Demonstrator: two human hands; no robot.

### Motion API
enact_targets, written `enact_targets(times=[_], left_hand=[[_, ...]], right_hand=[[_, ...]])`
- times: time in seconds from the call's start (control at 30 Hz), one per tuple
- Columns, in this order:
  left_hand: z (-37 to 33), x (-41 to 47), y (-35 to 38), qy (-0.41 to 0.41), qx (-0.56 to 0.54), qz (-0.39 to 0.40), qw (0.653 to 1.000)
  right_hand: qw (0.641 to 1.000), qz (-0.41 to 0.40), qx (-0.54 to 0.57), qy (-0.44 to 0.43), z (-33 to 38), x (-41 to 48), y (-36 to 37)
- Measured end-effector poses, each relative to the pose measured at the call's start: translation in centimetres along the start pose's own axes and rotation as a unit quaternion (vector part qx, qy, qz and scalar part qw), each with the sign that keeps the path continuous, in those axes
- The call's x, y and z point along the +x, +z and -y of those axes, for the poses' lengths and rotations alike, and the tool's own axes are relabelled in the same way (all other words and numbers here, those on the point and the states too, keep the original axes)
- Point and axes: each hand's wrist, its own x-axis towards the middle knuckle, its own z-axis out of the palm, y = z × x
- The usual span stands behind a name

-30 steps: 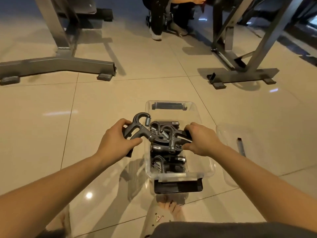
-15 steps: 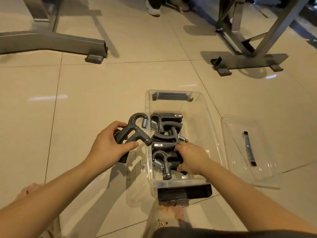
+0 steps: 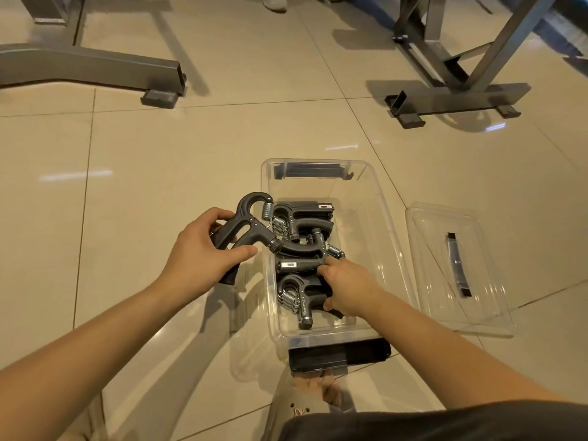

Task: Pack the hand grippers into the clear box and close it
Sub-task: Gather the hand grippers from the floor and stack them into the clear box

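Left frame (image 3: pixel 95 66): a grey square-section metal foot with a dark pad under its end, well apart from my work.
Floor (image 3: pixel 152 173): glossy beige tiles with thin dark joints; everything here lies on it.
Left hand (image 3: pixel 203 253): my fingers and thumb are wrapped round the two handles of the held gripper, just outside the box's left wall.
Held gripper (image 3: pixel 251 224): matte dark grey, with a hooked top, a coiled steel spring and a round knob. The knob end reaches over the box rim, touching the pile.
Clear box (image 3: pixel 378 230): a transparent, round-cornered plastic box, open, with its far half bare.
Packed grippers (image 3: pixel 305 218): three of the same kind, crowded in the near half and overlapping, their springs to the left. They take up the room below the held gripper.
Right hand (image 3: pixel 346 288): inside the box, curled round the handles of the nearest gripper (image 3: pixel 302 297).
Near latch (image 3: pixel 337 353): a black plastic flap, folded outward at the box's near end, just ahead of my bare foot (image 3: pixel 318 385).
Lid (image 3: pixel 426 249): clear plastic, lying flat just right of the box, with a black strip (image 3: pixel 458 268) along its middle.
Right frame (image 3: pixel 455 97): dark steel legs on a crossbar with block feet, far right.
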Motion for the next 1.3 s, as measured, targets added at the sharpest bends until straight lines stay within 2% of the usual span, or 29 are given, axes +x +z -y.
enact_targets(times=[0.2, 0.27, 0.33, 0.4, 0.47, 0.53, 0.57, 0.63, 0.67, 0.77, 0.83, 0.93, 1.03, 1.1, 1.2, 1.3], left_hand=[[-1.1, -0.2, 0.2, 0.008, 0.009, 0.001, 1.000], [-1.5, -0.2, 0.2, 0.010, 0.011, 0.003, 1.000], [-2.0, -0.3, 0.2, 0.010, 0.007, 0.008, 1.000], [-2.4, -0.3, 0.4, 0.011, 0.008, 0.010, 1.000], [-2.7, -0.3, 0.7, 0.011, 0.013, 0.010, 1.000], [-3.1, -0.3, 1.1, 0.016, 0.021, 0.015, 1.000], [-3.4, -0.3, 1.4, 0.023, 0.029, 0.020, 0.999], [-3.9, -0.3, 2.0, 0.039, 0.046, 0.029, 0.998], [-4.2, -0.2, 2.2, 0.043, 0.047, 0.033, 0.997], [-4.9, -0.1, 2.5, 0.056, 0.038, 0.060, 0.996], [-5.2, -0.1, 2.6, 0.058, 0.023, 0.084, 0.995], [-5.4, 0.3, 2.1, 0.005, -0.077, 0.107, 0.991], [-5.0, 0.8, 0.9, -0.063, -0.156, 0.122, 0.978], [-4.7, 1.1, 0.4, -0.073, -0.171, 0.135, 0.973], [-4.8, 1.4, 0.4, -0.060, -0.180, 0.108, 0.976], [-4.8, 1.9, 0.8, -0.032, -0.144, 0.070, 0.987]], right_hand=[[0.999, -0.016, 0.024, 0.015, -0.3, -0.3, -0.6], [0.994, -0.047, 0.091, 0.042, -0.6, -0.4, -1.2], [0.971, -0.098, 0.202, 0.079, -0.9, -0.8, -2.6], [0.916, -0.163, 0.351, 0.102, -0.8, -1.2, -4.7], [0.832, -0.204, 0.508, 0.093, -0.1, -1.9, -7.2], [0.750, -0.174, 0.636, 0.059, 1.1, -2.5, -9.4], [0.725, -0.147, 0.671, 0.042, 1.7, -2.8, -10.2], [0.725, -0.119, 0.679, 0.023, 2.6, -3.0, -11.1], [0.729, -0.122, 0.674, 0.024, 2.8, -3.0, -11.2], [0.711, -0.137, 0.689, 0.039, 2.9, -2.7, -11.2], [0.715, -0.140, 0.683, 0.047, 2.9, -2.6, -11.1], [0.717, -0.158, 0.677, 0.052, 2.4, -2.7, -11.2], [0.691, -0.181, 0.696, 0.073, 1.3, -2.9, -11.6], [0.675, -0.190, 0.708, 0.082, 0.7, -3.0, -11.5], [0.670, -0.183, 0.715, 0.079, 0.2, -3.0, -11.1], [0.678, -0.183, 0.707, 0.084, -0.3, -3.1, -11.0]])
